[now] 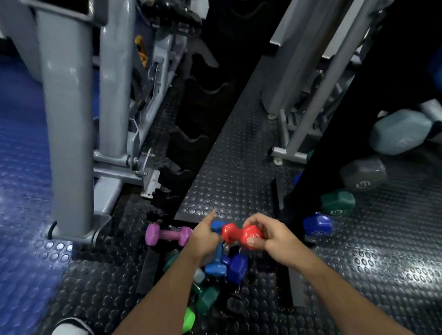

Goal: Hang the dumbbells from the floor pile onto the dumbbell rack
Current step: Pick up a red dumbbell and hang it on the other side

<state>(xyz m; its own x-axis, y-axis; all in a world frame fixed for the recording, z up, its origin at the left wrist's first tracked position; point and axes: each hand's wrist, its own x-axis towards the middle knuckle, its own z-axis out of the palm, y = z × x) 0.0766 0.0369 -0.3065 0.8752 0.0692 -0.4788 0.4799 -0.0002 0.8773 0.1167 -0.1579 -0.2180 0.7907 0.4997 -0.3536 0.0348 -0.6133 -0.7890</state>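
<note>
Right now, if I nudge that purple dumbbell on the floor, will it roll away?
Probably not far: the purple dumbbell has flat-sided ends, which should stop it rolling. It looks rigid, small and likely light. Its smooth coating may slide a little on the studded floor mat.

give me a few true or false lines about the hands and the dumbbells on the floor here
1. The right hand grips the red dumbbell. True.
2. The purple dumbbell is held in the left hand. False: it lies on the floor, left of that hand.
3. The left hand's index finger is stretched out. True.
4. The bright green dumbbell lies at the far end of the pile. False: it lies nearest the person.
5. The red dumbbell already hangs on a rack. False: it is held above the pile.
</note>
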